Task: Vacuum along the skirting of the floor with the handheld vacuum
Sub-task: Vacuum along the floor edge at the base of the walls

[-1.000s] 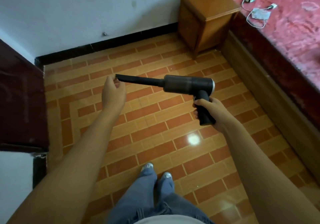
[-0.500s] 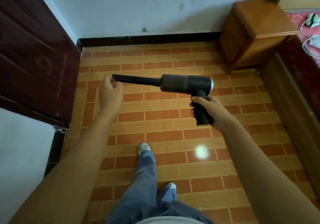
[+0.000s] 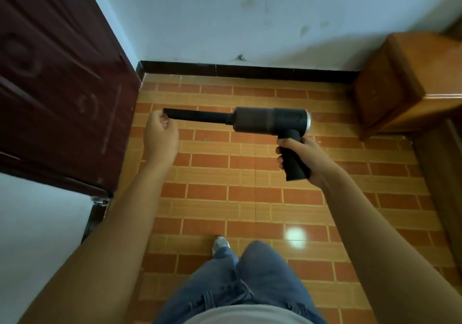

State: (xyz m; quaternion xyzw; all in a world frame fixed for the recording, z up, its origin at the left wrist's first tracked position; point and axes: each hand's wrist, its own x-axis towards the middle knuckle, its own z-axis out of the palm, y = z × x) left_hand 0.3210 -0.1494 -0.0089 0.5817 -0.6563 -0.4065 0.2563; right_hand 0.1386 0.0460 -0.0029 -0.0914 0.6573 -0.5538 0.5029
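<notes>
A black handheld vacuum (image 3: 265, 121) with a long thin nozzle is held level at about waist height, nozzle pointing left. My right hand (image 3: 302, 158) grips its pistol handle. My left hand (image 3: 160, 133) pinches the tip of the nozzle between its fingers. The black skirting (image 3: 247, 71) runs along the foot of the pale wall straight ahead, beyond the brick-pattern tiled floor (image 3: 250, 196). The vacuum is well above the floor and apart from the skirting.
A dark red door (image 3: 57, 88) stands open on the left, its edge near my left hand. A wooden bedside cabinet (image 3: 410, 83) stands at the right against the wall. A wooden bed frame (image 3: 442, 173) runs down the right edge. My legs and a shoe (image 3: 220, 243) are below.
My view has turned left and closer to the wall: the door fills more of the left, the cabinet and bed have slid right. Both hands keep the same hold on the vacuum.
</notes>
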